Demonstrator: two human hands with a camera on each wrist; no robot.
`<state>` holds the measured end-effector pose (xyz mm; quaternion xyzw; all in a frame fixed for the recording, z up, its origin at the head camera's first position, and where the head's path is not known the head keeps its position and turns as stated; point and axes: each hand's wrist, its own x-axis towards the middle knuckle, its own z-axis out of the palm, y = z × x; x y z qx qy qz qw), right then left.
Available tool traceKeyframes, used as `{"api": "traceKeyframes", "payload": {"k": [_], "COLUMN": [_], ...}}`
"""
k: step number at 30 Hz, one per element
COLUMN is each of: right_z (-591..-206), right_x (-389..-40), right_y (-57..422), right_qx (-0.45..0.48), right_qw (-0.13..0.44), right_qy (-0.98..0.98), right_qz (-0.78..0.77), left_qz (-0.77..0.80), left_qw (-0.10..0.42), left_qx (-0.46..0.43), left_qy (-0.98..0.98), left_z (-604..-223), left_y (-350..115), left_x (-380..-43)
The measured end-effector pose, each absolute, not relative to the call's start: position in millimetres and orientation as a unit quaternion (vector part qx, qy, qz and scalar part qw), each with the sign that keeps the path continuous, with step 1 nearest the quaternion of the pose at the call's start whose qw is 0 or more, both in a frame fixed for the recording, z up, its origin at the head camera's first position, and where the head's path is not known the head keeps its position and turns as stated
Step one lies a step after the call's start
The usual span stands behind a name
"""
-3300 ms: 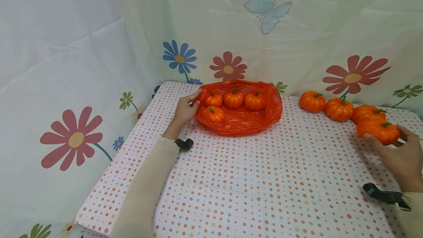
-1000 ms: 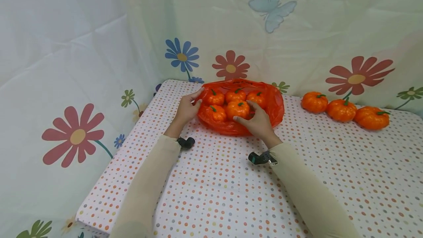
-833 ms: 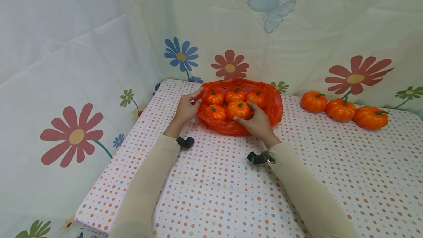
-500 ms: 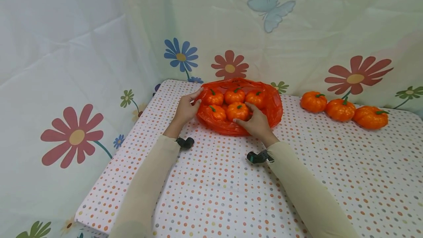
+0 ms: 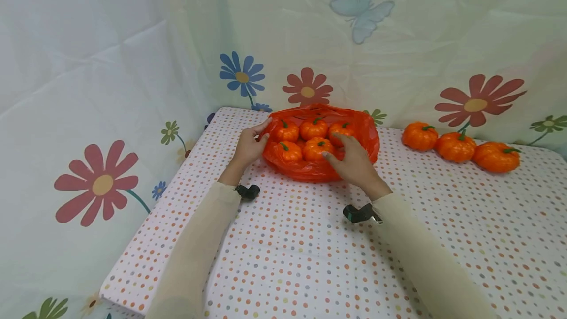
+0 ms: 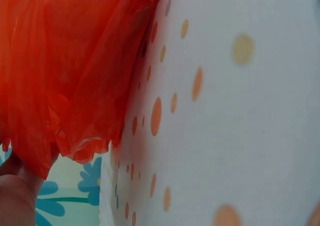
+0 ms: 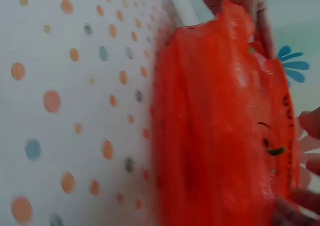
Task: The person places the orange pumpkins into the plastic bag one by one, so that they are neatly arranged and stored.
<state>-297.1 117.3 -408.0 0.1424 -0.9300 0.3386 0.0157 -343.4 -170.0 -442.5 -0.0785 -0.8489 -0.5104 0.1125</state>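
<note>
An orange-red plastic bag lies with its mouth spread on the dotted table, several small orange pumpkins with green stems inside it. My left hand pinches the bag's left rim; the left wrist view shows its thumb and fingers at the plastic. Over the bag's front right is my right hand, fingers apart and holding nothing. Its thumb is beside the front pumpkin, and its fingers partly cover the back right pumpkin. The right wrist view is blurred, with those fingertips at its right edge.
Three more pumpkins stand in a row at the back right of the table: one left, one middle and one right. A flower-printed curtain hangs directly behind the table and along its left side.
My right hand brought a pumpkin from the right-hand group into the bag. It has since let go and drawn slightly right. My left hand has kept its hold on the rim.
</note>
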Motion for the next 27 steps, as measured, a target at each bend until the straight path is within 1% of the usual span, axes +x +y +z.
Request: {"api": "traceKeyframes", "payload": {"k": [3,5,7,9,11,13,16,20,23,27], "right_z": [-397,-393,-392,-395,-400,-407,-416,-426,-429,-430], "right_x": [-294,-298,-309,-322,-335,-346,-354,-355,-355,-358], "right_y": [129,140,156,176,201,225,257,278,283,285], "right_qx": [0.174,0.165,0.124,0.052,-0.026,-0.094,-0.150,-0.168,-0.174,-0.179], "right_qw": [0.095,0.160,0.214,0.240,0.235,0.206,0.147,0.120,0.113,0.088], "right_qy": [-0.915,-0.903,-0.892,-0.884,-0.877,-0.875,-0.876,-0.884,-0.895,-0.906], "right_qz": [0.351,0.362,0.379,0.399,0.419,0.428,0.433,0.419,0.395,0.374], "left_qz": [-0.510,-0.508,-0.510,-0.512,-0.516,-0.519,-0.521,-0.519,-0.519,-0.522], "left_qw": [0.109,0.109,0.108,0.108,0.104,0.102,0.102,0.103,0.098,0.095], "left_qx": [-0.082,-0.074,-0.063,-0.056,-0.056,-0.061,-0.065,-0.059,-0.056,-0.057], "left_qy": [-0.849,-0.851,-0.851,-0.850,-0.848,-0.847,-0.845,-0.846,-0.847,-0.846], "left_z": [-442,-441,-440,-439,-439,-440,-442,-443,-442,-440], "left_y": [-170,-172,-173,-175,-175,-175,-173,-171,-169,-167], "left_x": [-343,-342,-341,-339,-339,-339,-340,-341,-340,-340]}}
